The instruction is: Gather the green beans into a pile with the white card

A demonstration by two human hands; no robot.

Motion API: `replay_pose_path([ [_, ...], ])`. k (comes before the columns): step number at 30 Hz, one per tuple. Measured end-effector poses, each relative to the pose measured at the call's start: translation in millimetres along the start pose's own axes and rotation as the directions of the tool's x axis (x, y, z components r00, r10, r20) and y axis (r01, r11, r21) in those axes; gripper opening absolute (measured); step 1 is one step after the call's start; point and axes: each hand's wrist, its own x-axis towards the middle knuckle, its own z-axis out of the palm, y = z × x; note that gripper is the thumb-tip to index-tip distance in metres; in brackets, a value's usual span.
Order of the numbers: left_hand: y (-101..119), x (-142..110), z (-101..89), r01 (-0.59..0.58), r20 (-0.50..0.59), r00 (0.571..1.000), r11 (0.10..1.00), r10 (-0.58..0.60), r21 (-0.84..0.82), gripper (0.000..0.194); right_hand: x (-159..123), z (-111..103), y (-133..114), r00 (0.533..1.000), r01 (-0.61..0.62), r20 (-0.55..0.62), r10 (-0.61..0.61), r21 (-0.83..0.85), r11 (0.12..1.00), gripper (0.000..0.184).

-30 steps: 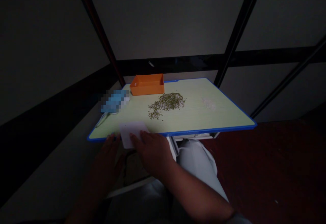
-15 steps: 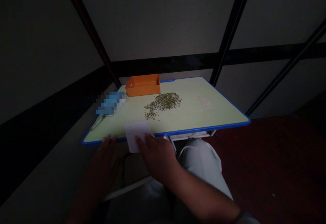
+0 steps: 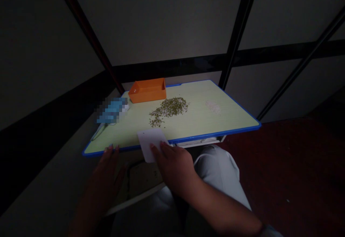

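Our right hand has slid the thin white rectangular card it holds rightward, nearer the small greenish grains; we can't tell our dim left hand's grip.

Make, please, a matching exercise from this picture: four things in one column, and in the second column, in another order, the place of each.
Things:
1. orange tray
2. green bits
3. pale pink bits
4. white card

Places:
A. under the fingers of the right hand, at the near edge
B. near the far edge, left of the middle
C. on the right part of the tabletop
D. scattered around the middle of the tabletop

Pairs: 1-B, 2-D, 3-C, 4-A
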Motion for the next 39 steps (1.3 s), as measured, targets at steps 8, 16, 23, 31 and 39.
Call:
replay_pose_path([
  [8, 2, 3, -5.1, 0.015, 0.047, 0.999, 0.999, -0.017, 0.034, 0.067, -6, -4, 13, 0.999, -0.034, -0.016, 0.034, 0.002, 0.999, 0.04],
  [16, 0, 3, 1.2, 0.036, 0.006, 0.999, 0.999, -0.036, 0.03, 0.07, -17, -3, 28, 0.984, -0.041, -0.176, 0.032, -0.049, 0.998, 0.038],
  [23, 1, 3, -1.7, 0.043, 0.036, 0.998, 0.999, -0.044, 0.026, 0.071, -20, -8, 39, 0.985, -0.081, -0.159, 0.068, -0.078, 0.994, 0.041],
  [31, 6, 6, -5.2, 0.089, 0.053, 0.995, 0.996, -0.09, 0.009, 0.071, -24, -14, 54, 0.981, -0.189, -0.05, 0.185, -0.104, 0.976, 0.046],
  [39, -16, -2, 17.1, 0.009, -0.02, 1.0, 1.0, -0.009, -0.01, 0.067, -17, -27, 80, 0.923, -0.38, 0.036, 0.384, -0.088, 0.921, 0.046],
])
